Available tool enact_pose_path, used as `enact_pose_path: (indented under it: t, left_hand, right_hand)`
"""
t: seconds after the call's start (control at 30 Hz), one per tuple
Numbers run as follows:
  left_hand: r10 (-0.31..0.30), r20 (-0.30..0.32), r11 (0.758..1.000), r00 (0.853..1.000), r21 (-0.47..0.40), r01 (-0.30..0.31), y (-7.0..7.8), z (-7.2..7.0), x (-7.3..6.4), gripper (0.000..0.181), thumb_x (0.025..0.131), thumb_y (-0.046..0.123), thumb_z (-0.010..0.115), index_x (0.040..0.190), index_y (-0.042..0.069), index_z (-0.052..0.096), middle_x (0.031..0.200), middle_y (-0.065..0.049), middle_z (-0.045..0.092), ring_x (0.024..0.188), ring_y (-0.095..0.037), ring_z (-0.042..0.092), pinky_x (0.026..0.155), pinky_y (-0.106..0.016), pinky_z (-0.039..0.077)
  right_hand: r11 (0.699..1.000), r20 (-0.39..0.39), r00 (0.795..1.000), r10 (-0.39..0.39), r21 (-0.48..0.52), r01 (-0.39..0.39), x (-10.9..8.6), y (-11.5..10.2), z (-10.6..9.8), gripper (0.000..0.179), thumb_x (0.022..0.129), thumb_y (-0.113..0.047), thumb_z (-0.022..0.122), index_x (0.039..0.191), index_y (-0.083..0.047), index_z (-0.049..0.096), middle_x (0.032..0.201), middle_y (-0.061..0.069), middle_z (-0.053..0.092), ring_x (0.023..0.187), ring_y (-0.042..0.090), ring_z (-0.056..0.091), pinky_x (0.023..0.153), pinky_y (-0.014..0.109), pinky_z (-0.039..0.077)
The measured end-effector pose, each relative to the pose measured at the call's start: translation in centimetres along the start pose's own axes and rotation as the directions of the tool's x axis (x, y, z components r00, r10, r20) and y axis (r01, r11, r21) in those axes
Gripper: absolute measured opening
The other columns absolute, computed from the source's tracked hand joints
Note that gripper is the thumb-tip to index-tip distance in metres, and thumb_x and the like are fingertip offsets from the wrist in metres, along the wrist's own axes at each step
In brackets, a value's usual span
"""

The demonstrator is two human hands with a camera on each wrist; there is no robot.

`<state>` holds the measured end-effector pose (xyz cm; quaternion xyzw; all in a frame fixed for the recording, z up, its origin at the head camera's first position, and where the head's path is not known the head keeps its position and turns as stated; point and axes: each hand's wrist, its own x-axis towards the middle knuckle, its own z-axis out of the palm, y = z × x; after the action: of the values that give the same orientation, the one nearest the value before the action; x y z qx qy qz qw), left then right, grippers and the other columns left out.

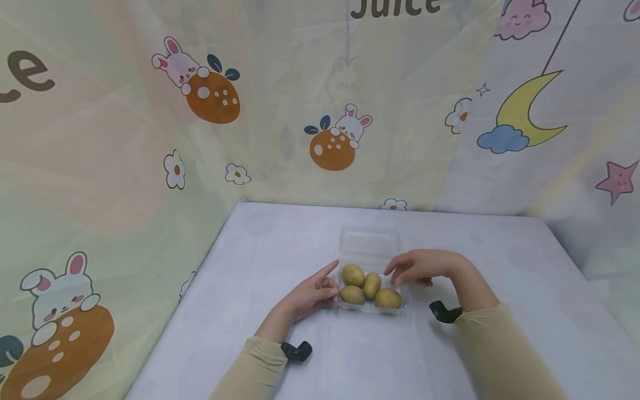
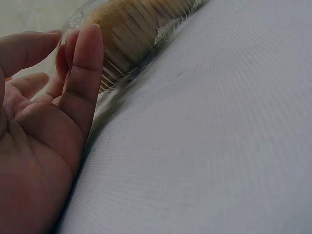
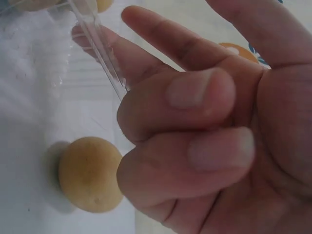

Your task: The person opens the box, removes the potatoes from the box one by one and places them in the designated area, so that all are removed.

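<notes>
A clear plastic clamshell box [image 1: 370, 244], lid laid back, holds several potatoes [image 1: 372, 285] on the table. My left hand [image 1: 314, 293] is at the box's left side, index finger stretched along its edge; in the left wrist view, the fingers [image 2: 83, 83] stand against the ribbed wall. My right hand [image 1: 425, 266] hovers over the box's right edge, fingers pointing inward. The right wrist view has two fingers [image 3: 185, 151] bent toward the palm and others extended, one fingertip seen through the plastic. A single potato [image 3: 92, 174] lies on the white surface near those bent fingers.
A white cloth covers the table [image 1: 280, 233]. Printed fabric [image 1: 275, 139] with rabbits and flowers hangs behind it and along both sides. Each wrist bears a small black camera, one on the left [image 1: 297, 351] and one on the right [image 1: 445, 312].
</notes>
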<state>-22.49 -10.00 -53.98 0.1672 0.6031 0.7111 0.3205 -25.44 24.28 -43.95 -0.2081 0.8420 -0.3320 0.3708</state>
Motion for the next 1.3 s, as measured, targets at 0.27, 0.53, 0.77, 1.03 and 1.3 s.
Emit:
enact_pose_path:
  t: [0.27,0.53,0.77,1.03,1.3]
  left_hand:
    - [-0.004,-0.006,1.0,1.0,-0.017,0.004,0.0,0.0,0.0,0.077,0.096,0.008,0.061,0.157,0.036,0.023,0.095,0.0,0.058,0.08,-0.013,0.063,0.08,-0.031,0.057]
    - [-0.003,0.002,1.0,1.0,-0.015,0.003,0.1,0.0,0.0,0.079,0.096,0.007,0.061,0.158,0.032,0.019,0.095,0.0,0.058,0.08,-0.013,0.063,0.081,-0.031,0.057]
    - [-0.003,-0.003,1.0,1.0,-0.009,0.003,0.1,0.0,0.0,0.078,0.096,0.007,0.06,0.158,0.034,0.02,0.095,0.0,0.058,0.08,-0.013,0.063,0.08,-0.031,0.057]
    - [-0.003,-0.004,1.0,1.0,-0.013,0.003,0.0,0.0,0.0,0.078,0.096,0.007,0.061,0.158,0.034,0.02,0.095,0.0,0.058,0.08,-0.013,0.063,0.08,-0.031,0.057]
    - [-0.006,-0.006,1.0,1.0,-0.01,0.006,0.0,0.0,0.1,0.077,0.096,0.007,0.061,0.156,0.037,0.023,0.096,0.0,0.058,0.08,-0.013,0.064,0.08,-0.031,0.057]
  right_hand:
    - [0.999,0.08,0.996,0.046,-0.014,-0.046,0.9,-0.6,0.4,0.035,0.091,-0.026,0.069,0.125,-0.019,0.064,0.11,-0.003,0.071,0.048,0.014,0.041,0.046,0.025,0.035]
    - [0.988,0.122,0.982,0.144,-0.075,-0.136,1.5,-1.1,0.8,0.037,0.087,-0.033,0.074,0.122,-0.027,0.066,0.107,-0.003,0.068,0.045,0.009,0.044,0.042,0.021,0.036]
    - [0.967,0.063,0.975,0.214,-0.158,-0.202,1.7,-1.4,1.5,0.038,0.078,-0.035,0.08,0.115,-0.039,0.068,0.081,-0.003,0.067,0.047,0.012,0.049,0.043,0.021,0.034]
    - [0.952,0.041,0.977,0.209,-0.236,-0.194,1.8,-1.5,1.9,0.03,0.079,-0.032,0.078,0.105,-0.045,0.068,0.062,-0.003,0.06,0.046,0.01,0.05,0.043,0.021,0.033]
    - [0.946,0.018,0.977,0.213,-0.252,-0.202,1.8,-1.6,2.0,0.032,0.076,-0.034,0.081,0.104,-0.046,0.068,0.055,-0.002,0.057,0.046,0.011,0.05,0.043,0.021,0.033]
